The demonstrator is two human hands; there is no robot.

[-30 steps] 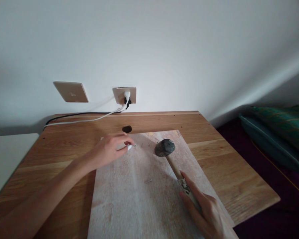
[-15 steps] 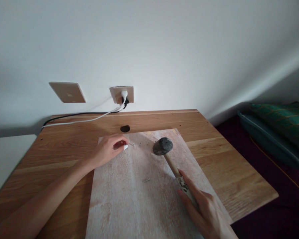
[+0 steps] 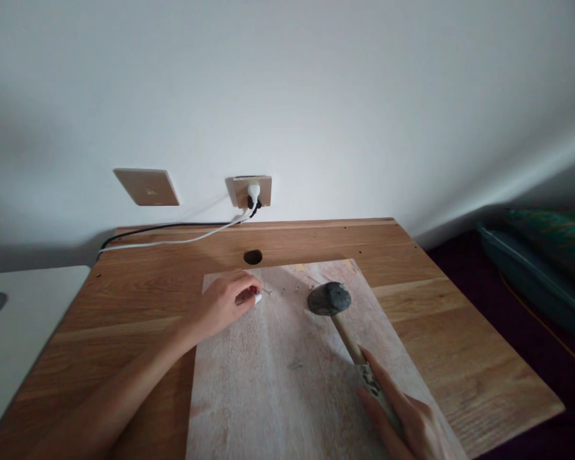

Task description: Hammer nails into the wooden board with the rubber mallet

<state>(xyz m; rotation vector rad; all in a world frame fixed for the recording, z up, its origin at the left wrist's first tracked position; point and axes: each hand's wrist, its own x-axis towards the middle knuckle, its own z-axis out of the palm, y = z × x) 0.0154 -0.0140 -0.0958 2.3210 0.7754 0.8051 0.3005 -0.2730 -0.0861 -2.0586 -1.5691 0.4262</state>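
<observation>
My right hand [image 3: 405,415] is wrapped round the handle of a rubber mallet [image 3: 329,298]. The mallet's black head is over the far right part of a whitish wooden board [image 3: 239,396]. Near the board's far left corner, my left hand [image 3: 230,297] is closed in a pinch, with something white at the thumb tip. A thin nail [image 3: 267,291] shows at those fingertips; its other end is hidden. Several small nails [image 3: 297,289] form a row between that hand and the mallet head. Another small metal piece [image 3: 296,365] lies mid-board.
Under the board is a wooden desk [image 3: 460,358] with a round cable hole [image 3: 253,257]. White and black cords [image 3: 186,241] run along its back edge to a wall socket [image 3: 252,191]. A white surface [image 3: 33,319] is at left, cushions [image 3: 531,275] at right.
The whole view has shifted, so everything sits slightly lower and further right. Both hands keep about the same places over the board, the mallet still gripped.
</observation>
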